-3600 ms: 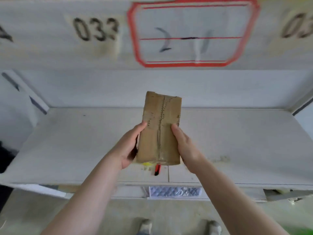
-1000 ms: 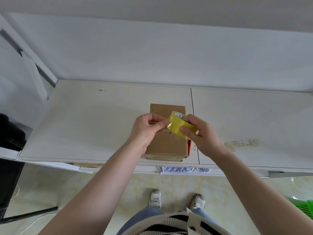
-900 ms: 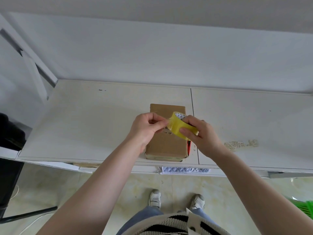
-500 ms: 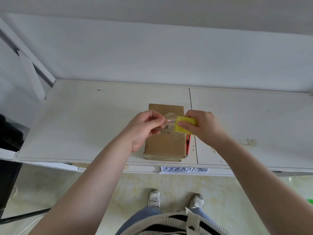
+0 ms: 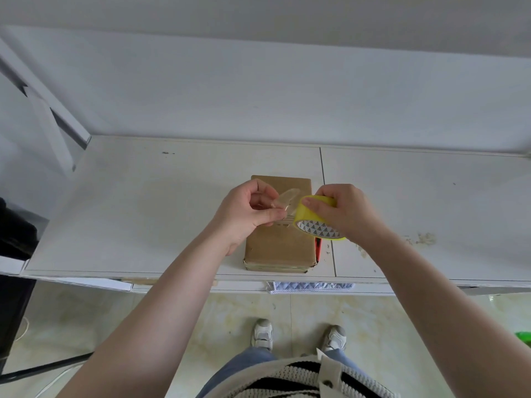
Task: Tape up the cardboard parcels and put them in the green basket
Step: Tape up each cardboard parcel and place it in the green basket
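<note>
A white desk spans the view from 9 to 3 o'clock, backed by a pale wall, with a seam running through its top just right of centre. Below it, toward 6 o'clock, lies a glossy tiled floor where two white trainers stand. On the desk near its front edge, at the centre, sits a brown cardboard parcel, lying flat with its long side pointing to 12 o'clock. A red object shows as a thin strip against the parcel's right side; what it is cannot be told. Above the parcel, the right hand grips a yellow tape roll, fingers curled over its outer band, the patterned inner core facing down toward 6 o'clock. The left hand, at 9 o'clock from the roll, pinches the free end of a clear tape strip pulled out from the roll. A sliver of green basket shows at the far right edge, near 4 o'clock.
</note>
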